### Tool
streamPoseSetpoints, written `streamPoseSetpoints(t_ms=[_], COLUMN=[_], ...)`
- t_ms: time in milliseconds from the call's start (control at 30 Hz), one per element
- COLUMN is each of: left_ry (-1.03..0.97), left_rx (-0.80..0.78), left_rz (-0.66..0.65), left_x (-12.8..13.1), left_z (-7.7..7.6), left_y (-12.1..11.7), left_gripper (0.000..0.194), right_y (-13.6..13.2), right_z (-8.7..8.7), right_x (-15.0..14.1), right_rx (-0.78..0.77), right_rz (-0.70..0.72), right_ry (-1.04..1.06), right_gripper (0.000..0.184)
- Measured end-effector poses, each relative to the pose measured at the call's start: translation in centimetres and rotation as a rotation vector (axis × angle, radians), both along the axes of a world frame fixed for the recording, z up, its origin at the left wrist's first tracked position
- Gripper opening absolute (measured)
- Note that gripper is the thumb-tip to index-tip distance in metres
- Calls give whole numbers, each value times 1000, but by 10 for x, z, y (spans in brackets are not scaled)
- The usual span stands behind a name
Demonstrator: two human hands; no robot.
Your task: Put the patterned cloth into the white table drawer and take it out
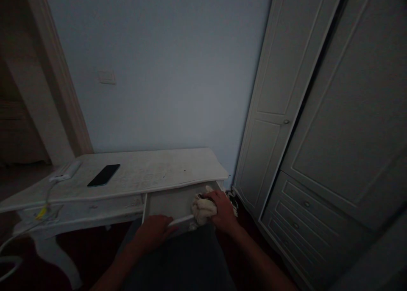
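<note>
A white desk (152, 172) stands against the wall, with its right drawer (171, 204) pulled out. My left hand (154, 231) lies on the drawer's front edge, fingers curled over it. My right hand (222, 210) is closed on a crumpled pale cloth (202, 209) at the drawer's right side, pressed against the drawer. My dark-clothed lap fills the bottom middle of the view.
A black phone (104, 174) and a white power strip (65, 171) with a cable lie on the desk's left part. A white wardrobe (318, 134) with knobbed doors and low drawers stands close on the right. A door frame (57, 79) rises at the left.
</note>
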State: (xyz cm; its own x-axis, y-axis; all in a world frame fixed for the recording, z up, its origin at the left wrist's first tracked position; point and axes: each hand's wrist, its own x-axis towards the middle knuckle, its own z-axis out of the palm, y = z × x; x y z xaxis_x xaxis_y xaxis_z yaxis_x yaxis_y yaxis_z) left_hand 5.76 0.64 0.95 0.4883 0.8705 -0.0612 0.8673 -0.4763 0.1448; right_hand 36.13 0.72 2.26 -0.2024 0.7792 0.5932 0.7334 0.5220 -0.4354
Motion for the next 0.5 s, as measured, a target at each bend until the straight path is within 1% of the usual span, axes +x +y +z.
streamPoseSetpoints(t_ms=[67,167,233,300,400,500], left_ry=[13,49,60,54,30,41], left_rx=[-1,-5,-10,-19,-28,-40], left_rz=[-19,-45,-39,-27,-39,-39], left_x=[-2,-4,-5,-7,-11,-14], left_z=[-1,1,5,8,12,14], left_y=[3,6,7,6,2,-1], left_gripper=[57,54,48,45,49,52], right_y=[4,7,7,7,9,13], right_z=[17,34,41,46,52,58], right_x=[-9,-31,-46,-56,-50,-23], right_rx=[-114,-237,-274,-288,-334,-399], right_rz=[100,272,330,342,343,280], right_ry=[-30,-191,-347,-483,-602,-662], right_gripper=[55,55,56,57,53,47])
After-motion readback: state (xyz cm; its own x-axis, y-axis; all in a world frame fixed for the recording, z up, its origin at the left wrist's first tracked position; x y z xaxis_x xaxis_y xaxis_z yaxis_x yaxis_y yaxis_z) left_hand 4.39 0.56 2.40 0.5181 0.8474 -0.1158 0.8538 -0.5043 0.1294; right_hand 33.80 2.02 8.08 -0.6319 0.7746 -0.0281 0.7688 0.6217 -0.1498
